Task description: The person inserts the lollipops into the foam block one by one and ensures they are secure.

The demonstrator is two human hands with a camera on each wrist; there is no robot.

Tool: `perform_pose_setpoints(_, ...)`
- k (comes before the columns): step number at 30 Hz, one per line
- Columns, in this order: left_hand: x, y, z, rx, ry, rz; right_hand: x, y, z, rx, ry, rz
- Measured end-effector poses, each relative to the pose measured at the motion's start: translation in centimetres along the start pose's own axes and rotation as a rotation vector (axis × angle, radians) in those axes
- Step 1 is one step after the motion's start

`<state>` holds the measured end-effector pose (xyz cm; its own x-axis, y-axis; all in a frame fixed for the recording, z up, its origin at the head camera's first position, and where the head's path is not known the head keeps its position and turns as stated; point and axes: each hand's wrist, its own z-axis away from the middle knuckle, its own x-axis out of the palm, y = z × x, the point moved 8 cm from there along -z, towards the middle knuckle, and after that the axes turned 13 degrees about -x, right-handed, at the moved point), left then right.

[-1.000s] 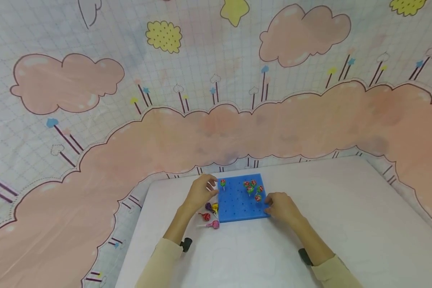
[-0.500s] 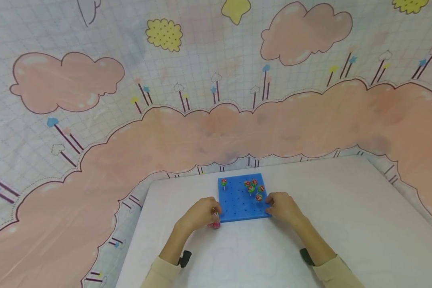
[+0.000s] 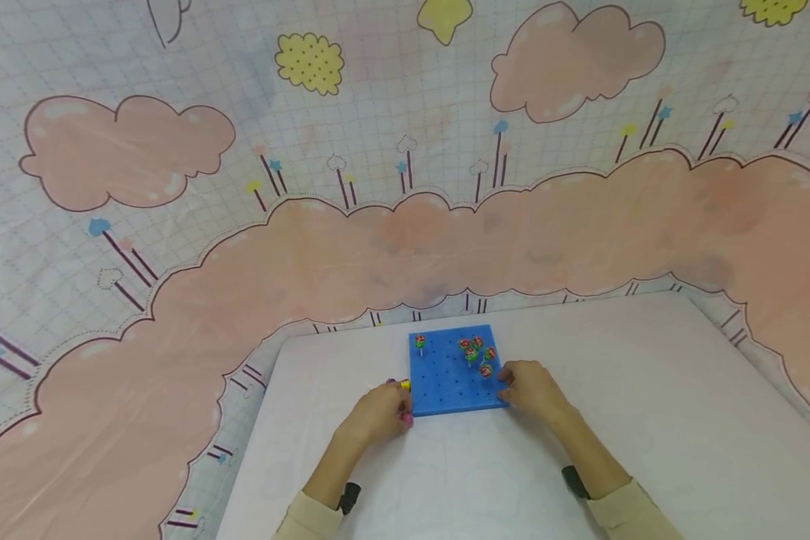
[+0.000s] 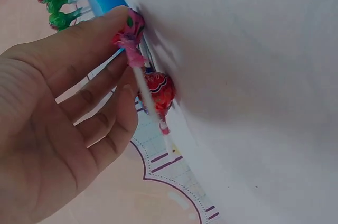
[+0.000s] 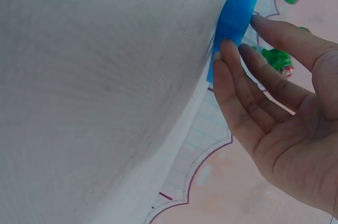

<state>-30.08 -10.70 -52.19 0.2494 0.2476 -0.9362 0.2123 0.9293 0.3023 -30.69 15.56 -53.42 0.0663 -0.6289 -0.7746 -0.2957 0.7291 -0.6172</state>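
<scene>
Evidently the left hand [image 3: 376, 411] has a narrow grip, pinching the pink lollipop [image 4: 135, 22] by its wrapped head beside the blue board's [image 3: 437, 384] near left corner, probably keeping its stick free. The right hand's [image 3: 532, 386] grip, barely apart, holds the board's right edge near the closer corner, likely for steadiness. Holes presumably prop the standing green lollipops [image 3: 470, 354].

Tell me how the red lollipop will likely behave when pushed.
The red lollipop may roll, being round-headed, though its stick could make it swing rather than run straight. It looks wrapped, so the surface might be slightly slippery.
</scene>
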Motion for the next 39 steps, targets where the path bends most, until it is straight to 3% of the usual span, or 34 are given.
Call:
perform_pose_setpoints(10, 0.9, 0.4, 0.2, 0.026, 0.018, 0.004, 0.0, 0.1, 0.0, -0.017, 0.004, -0.001)
perform_pose_setpoints(21, -1.1, 1.1, 0.6, 0.041, 0.086, -0.048, 0.0, 0.0, 0.1, -0.021, -0.006, -0.004)
perform_pose_setpoints(31, -3.8, 1.9, 1.0, 0.091, 0.073, 0.181, -0.1, 0.0, 0.1, -0.014, -0.008, 0.000)
perform_pose_setpoints(39, -6.1, 1.9, 0.7, 0.084, 0.160, 0.376, -0.1, 0.1, 0.0, -0.003, -0.005, -0.002)
